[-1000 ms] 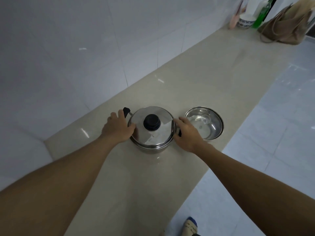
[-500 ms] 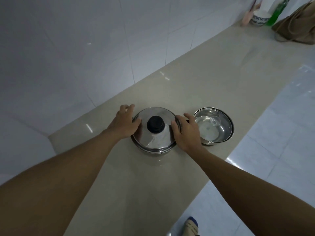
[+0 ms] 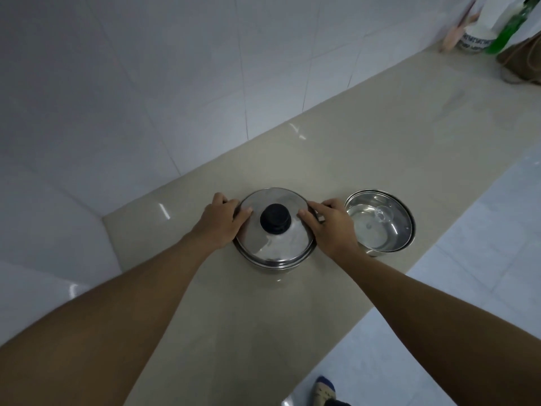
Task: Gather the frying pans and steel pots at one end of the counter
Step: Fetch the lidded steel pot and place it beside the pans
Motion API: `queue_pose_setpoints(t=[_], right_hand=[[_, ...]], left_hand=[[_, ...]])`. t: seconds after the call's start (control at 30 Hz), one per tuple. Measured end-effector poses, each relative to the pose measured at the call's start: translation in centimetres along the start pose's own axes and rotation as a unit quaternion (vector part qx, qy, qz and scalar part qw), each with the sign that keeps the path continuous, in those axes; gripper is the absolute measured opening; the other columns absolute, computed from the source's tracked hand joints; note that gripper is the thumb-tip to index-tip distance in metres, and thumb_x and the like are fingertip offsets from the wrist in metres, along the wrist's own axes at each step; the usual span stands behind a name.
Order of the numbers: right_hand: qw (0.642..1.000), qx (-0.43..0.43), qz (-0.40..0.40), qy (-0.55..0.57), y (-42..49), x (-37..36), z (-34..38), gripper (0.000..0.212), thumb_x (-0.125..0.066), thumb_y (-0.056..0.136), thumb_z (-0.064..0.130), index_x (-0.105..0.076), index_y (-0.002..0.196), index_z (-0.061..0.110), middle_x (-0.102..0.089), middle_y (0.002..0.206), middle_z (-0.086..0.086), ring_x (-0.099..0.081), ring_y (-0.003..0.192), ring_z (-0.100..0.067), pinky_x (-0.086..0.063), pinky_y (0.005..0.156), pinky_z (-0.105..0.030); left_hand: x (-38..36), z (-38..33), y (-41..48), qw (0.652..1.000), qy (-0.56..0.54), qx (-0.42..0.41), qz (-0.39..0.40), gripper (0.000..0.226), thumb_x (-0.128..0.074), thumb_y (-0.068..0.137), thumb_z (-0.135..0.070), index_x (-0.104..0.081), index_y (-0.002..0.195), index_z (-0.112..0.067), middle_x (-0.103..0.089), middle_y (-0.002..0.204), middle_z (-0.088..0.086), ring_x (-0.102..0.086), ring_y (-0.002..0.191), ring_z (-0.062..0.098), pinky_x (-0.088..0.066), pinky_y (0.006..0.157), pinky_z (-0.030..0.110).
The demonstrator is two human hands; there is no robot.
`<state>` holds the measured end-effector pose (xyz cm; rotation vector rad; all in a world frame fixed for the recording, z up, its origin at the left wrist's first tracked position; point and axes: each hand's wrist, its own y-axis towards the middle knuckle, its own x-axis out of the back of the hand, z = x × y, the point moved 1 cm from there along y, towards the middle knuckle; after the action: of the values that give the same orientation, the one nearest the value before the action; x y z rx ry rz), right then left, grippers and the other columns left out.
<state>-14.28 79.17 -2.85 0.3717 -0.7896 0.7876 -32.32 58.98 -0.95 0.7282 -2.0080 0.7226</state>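
A steel pot (image 3: pixel 275 253) with a steel lid and a black knob stands on the beige counter (image 3: pixel 380 136), near its left end. My left hand (image 3: pixel 219 222) grips the pot's left side handle, thumb resting on the lid. My right hand (image 3: pixel 330 227) grips the right side handle, thumb on the lid too. Both handles are hidden under my fingers. A smaller steel pot with a glass lid (image 3: pixel 380 222) stands just right of my right hand, close to the counter's front edge.
A tiled wall (image 3: pixel 146 98) runs along the back and closes the counter's left end. At the far right end stand a white container (image 3: pixel 475 39), a green bottle (image 3: pixel 508 30) and a brown bag (image 3: pixel 524 60). White tiled floor lies below the front edge.
Both hands have closed over the pot's side handles; the black left handle seen a second ago is now covered. The pot stays in place while my view shifts slightly.
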Motion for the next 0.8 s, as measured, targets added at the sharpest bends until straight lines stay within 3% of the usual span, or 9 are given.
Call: queue_pose_setpoints(t=[0.07, 0.23, 0.4, 0.7, 0.8], right_hand=[[1.000, 0.014, 0.005, 0.006, -0.4, -0.1, 0.3, 0.044, -0.065, 0.094, 0.052, -0.074, 0.124, 0.021, -0.050, 0.112, 0.001, -0.059, 0.103, -0.019, -0.044, 0.092, -0.026], [0.998, 0.041, 0.040, 0.022, -1.4, -0.4, 0.8, 0.040, -0.068, 0.091, 0.054, -0.078, 0.116, 0.024, -0.054, 0.113, 0.002, -0.064, 0.090, -0.014, -0.053, 0.094, -0.037], [0.994, 0.091, 0.052, 0.024, -2.6, 0.1, 1.0, 0.040, -0.068, 0.088, 0.059, -0.079, 0.112, 0.029, -0.054, 0.106, 0.010, -0.058, 0.082, -0.003, -0.047, 0.084, -0.023], [0.973, 0.206, 0.104, 0.034, -5.7, 1.9, 2.1, 0.031, -0.069, 0.091, 0.050, -0.081, 0.106, 0.025, -0.056, 0.102, 0.005, -0.052, 0.083, -0.002, -0.033, 0.073, -0.007], [0.964, 0.234, 0.119, 0.042, -7.0, 1.9, 3.1, 0.032, -0.070, 0.091, 0.049, -0.081, 0.107, 0.024, -0.055, 0.101, 0.005, -0.051, 0.083, -0.002, -0.032, 0.075, -0.010]], left_hand=[[0.1, 0.2, -1.4, 1.000, -0.014, 0.013, -0.002, 0.049, -0.041, 0.098, -0.057, -0.063, 0.109, -0.015, -0.041, 0.112, 0.006, -0.055, 0.098, 0.027, -0.047, 0.091, 0.039], [0.1, 0.2, -5.4, 0.997, -0.034, 0.068, -0.002, 0.046, -0.044, 0.100, -0.052, -0.061, 0.106, -0.010, -0.042, 0.112, 0.014, -0.052, 0.105, 0.031, -0.046, 0.097, 0.044], [-0.2, -0.8, -10.1, 0.991, -0.056, 0.121, -0.031, 0.048, -0.043, 0.100, -0.053, -0.064, 0.110, -0.011, -0.043, 0.111, 0.015, -0.050, 0.109, 0.029, -0.046, 0.097, 0.046], [-1.4, -3.2, -19.1, 0.972, -0.071, 0.192, -0.118, 0.047, -0.044, 0.100, -0.053, -0.066, 0.112, -0.013, -0.042, 0.109, 0.015, -0.051, 0.107, 0.031, -0.047, 0.096, 0.040], [-1.5, -3.8, -22.3, 0.962, -0.075, 0.217, -0.147, 0.046, -0.046, 0.100, -0.050, -0.066, 0.112, -0.011, -0.042, 0.110, 0.016, -0.052, 0.108, 0.032, -0.047, 0.096, 0.040]])
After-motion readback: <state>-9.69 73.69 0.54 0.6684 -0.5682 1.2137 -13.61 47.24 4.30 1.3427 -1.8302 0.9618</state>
